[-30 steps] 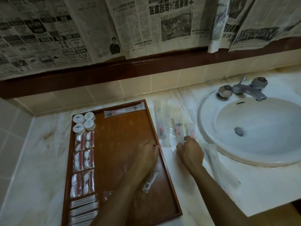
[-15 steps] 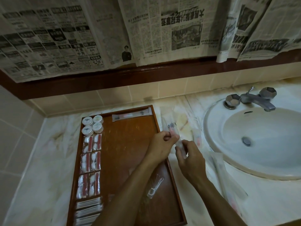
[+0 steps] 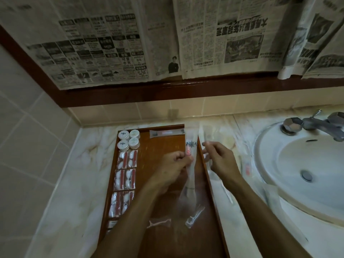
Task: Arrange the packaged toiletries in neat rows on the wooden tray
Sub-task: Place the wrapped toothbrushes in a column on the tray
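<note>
A wooden tray (image 3: 167, 146) lies on the marble counter. Down its left side stand small round white jars (image 3: 128, 139), then red-and-white cotton packets (image 3: 126, 170) in pairs. One long packet (image 3: 166, 132) lies across the tray's far end. My left hand (image 3: 172, 169) pinches a long clear toothbrush packet (image 3: 190, 146) and holds it upright over the tray's right side. My right hand (image 3: 221, 159) hovers just right of it with loosely spread fingers, apparently holding nothing. Two clear packets, a razor (image 3: 194, 217) and another item (image 3: 159, 223), lie near the tray's front.
More clear packets (image 3: 245, 164) lie on the counter between the tray and the white sink (image 3: 290, 202). A metal tap (image 3: 314, 125) stands at the sink's back. Newspaper (image 3: 223, 43) hangs on the wall behind. A tiled wall (image 3: 28, 146) closes the left side.
My left hand has lifted the long toothbrush packet from the counter and brought it over the tray's right side. My right hand let go of it and drew apart to the right.
</note>
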